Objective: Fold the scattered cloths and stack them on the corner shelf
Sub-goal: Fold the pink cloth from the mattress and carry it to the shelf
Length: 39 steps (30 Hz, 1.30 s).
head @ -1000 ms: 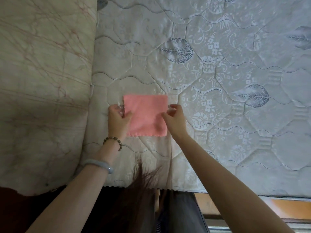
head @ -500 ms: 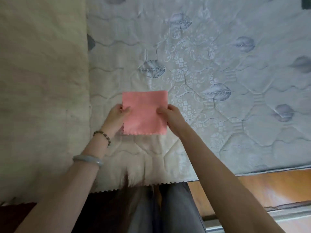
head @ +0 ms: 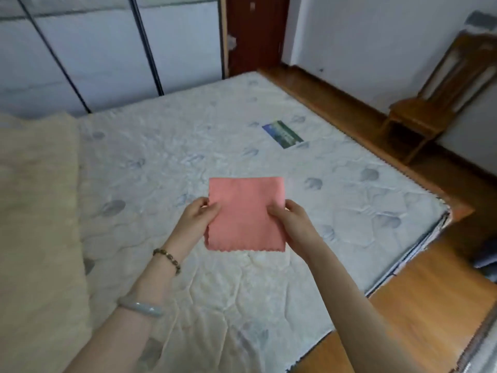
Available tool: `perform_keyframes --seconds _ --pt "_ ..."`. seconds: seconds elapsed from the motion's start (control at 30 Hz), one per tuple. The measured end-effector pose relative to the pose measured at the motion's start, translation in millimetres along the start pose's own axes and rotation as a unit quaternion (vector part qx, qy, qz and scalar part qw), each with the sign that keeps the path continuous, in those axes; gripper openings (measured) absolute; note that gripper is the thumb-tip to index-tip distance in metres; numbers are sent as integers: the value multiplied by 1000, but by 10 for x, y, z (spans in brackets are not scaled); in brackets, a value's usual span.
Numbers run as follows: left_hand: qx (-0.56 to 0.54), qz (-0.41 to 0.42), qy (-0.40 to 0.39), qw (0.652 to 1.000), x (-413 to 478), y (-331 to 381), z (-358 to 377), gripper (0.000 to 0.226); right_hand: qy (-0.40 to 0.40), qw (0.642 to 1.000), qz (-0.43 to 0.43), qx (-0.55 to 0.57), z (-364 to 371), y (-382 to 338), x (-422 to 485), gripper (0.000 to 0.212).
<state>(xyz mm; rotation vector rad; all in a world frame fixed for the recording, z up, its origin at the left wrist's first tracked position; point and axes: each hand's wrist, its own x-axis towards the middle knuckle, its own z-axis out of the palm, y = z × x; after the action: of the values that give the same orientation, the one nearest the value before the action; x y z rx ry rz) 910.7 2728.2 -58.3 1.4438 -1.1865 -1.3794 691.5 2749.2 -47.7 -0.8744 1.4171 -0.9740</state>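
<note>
**As the left hand and right hand pinch its sides, a pink cloth is held up over the mattress**

Because both hands grip it, one at each side edge, the pink cloth hangs as a flat, nearly square sheet in front of the person. Its top edge is straight and its bottom edge is scalloped and hangs free. The left hand's thumb lies over the front of the cloth with the fingers curled behind it. The right hand pinches the opposite edge in the same way. The cloth is lifted clear of the bed, above the near half of the mattress.

The left wrist wears a beaded bracelet, and further up the forearm sits a pale green bangle.

The mattress is white and quilted, printed with grey-blue leaves. A cream blanket covers its left side. A small blue-green label lies on the far part of the mattress, well apart from the cloth. A wooden bed frame runs along the right side of the mattress, and the wooden floor shows beyond the near corner.

At the back stands a pale wardrobe with dark rods, beside a dark red door. A wooden chair stands against the white wall at the right.
</note>
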Motion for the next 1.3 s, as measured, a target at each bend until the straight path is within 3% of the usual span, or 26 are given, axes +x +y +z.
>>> perform_keyframes --seconds 0.17,0.3,0.5,0.7,0.87,1.13,1.3 --pt "17 61 -90 994 -17 978 1174 32 82 995 -57 18 -1215 -666 -405 19" --pt "5 116 -143 983 -2 1567 2205 12 151 984 -91 38 -2187 -1057 -657 22" --pt "-3 137 -204 969 -32 2199 3652 15 222 959 -166 58 -3525 -1486 -1039 21" --pt "-5 168 -261 951 -134 2551 4932 8 287 936 -177 97 -4668 -1522 -1325 34" --pt "6 181 -313 932 -16 2660 5769 10 322 924 -177 107 -5388 -1528 -1340 9" --pt "18 168 -389 906 627 2869 7083 23 374 909 -157 92 -6554 -1625 -791 26" --pt "26 163 -420 893 1113 3130 7886 31 393 899 -155 114 -7282 -1842 -423 22"
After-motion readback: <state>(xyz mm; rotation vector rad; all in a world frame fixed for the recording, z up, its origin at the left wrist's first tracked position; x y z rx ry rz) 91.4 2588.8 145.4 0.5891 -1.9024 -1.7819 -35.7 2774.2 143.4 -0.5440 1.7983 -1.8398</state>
